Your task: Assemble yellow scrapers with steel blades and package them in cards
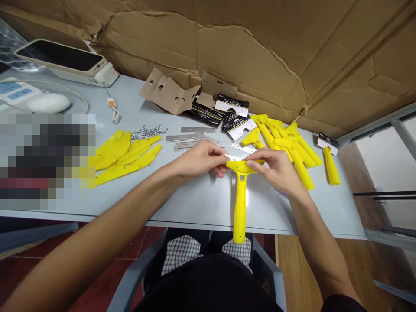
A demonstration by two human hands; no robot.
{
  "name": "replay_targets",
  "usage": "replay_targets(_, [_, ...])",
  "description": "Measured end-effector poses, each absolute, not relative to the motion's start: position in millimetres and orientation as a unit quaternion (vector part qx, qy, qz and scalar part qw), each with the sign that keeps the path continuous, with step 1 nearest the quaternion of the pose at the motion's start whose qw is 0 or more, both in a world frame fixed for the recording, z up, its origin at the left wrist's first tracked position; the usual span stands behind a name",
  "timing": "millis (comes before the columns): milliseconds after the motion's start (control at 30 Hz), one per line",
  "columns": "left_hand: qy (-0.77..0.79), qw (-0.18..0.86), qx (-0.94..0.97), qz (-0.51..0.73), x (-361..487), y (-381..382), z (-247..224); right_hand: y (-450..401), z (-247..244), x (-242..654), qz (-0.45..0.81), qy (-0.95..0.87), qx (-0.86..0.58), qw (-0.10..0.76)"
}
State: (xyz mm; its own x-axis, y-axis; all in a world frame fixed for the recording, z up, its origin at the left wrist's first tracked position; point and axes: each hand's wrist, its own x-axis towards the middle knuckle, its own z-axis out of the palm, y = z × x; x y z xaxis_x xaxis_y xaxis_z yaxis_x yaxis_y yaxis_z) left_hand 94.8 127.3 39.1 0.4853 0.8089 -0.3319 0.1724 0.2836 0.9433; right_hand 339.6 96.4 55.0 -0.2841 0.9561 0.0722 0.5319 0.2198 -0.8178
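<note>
White plastic is seen at the far left in a power strip and a rounded white object, with a phone propped beyond them on a white box. Flat yellow pieces are heaped next on the grey table, partly hidden by a blurred patch, and small metal screws are scattered just behind. Opened brown card is set against the cardboard wall, and loose metal blades are laid out in front.

At the centre, the left hand is held at the left end of a yellow scraper's head; its thumb and fingers are brought close, but what is pinched cannot be told. The yellow scraper is held with its handle towards the body, its end past the table edge. Its head is pinched at the right end between thumb and fingertips of the right hand. More yellow scrapers are piled to the right.
</note>
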Motion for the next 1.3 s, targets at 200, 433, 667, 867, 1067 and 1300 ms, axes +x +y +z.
replay_targets(200, [0.449, 0.686, 0.518, 0.243, 96, 128, 37, 95, 46, 335, 0.341, -0.695, -0.551, 0.312])
replay_targets(433, [0.448, 0.698, 0.494, 0.259, 96, 129, 32, 96, 44, 332, 0.339, -0.658, -0.568, 0.361])
replay_targets(667, [0.435, 0.725, 0.462, 0.268, 97, 128, 30, 97, 35, 328, 0.450, -0.594, -0.558, 0.365])
replay_targets(867, [0.412, 0.747, 0.442, 0.275, 96, 128, 25, 97, 32, 327, 0.446, -0.583, -0.552, 0.396])
replay_targets(1067, [0.386, 0.770, 0.426, 0.279, 92, 128, 23, 97, 38, 327, 0.431, -0.599, -0.546, 0.397])
replay_targets(1300, [0.384, 0.790, 0.380, 0.288, 96, 128, 31, 99, 34, 330, 0.444, -0.589, -0.526, 0.423])
